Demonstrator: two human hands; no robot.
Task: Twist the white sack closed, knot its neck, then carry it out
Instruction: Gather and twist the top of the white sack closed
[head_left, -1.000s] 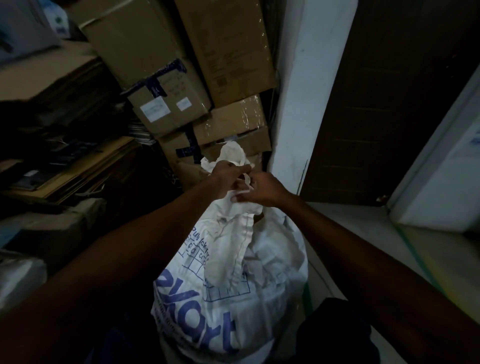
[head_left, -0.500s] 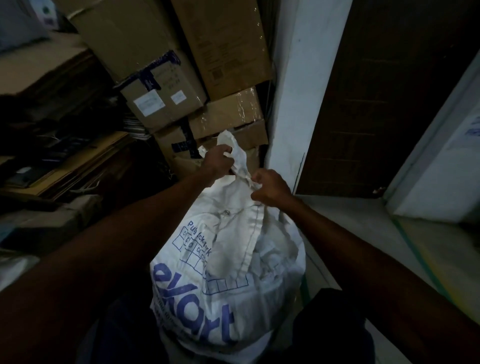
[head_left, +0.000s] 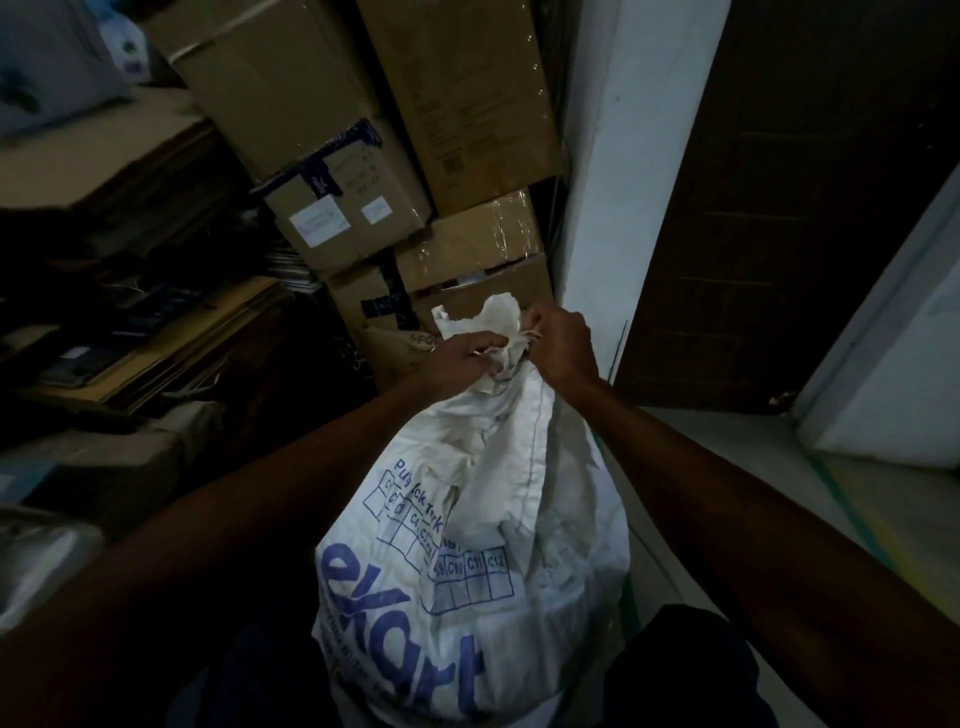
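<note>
Both hands, left hand (head_left: 462, 358) and right hand (head_left: 563, 345), pinch the white sack (head_left: 498, 545) at its neck (head_left: 506, 358), so we should cinch tight before knotting.

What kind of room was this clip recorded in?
Probably a storeroom or parcel back room. Taped cardboard boxes are stacked against the wall, flattened cardboard lies piled at left, and a printed white sack stands on the floor beside a dark door.
</note>
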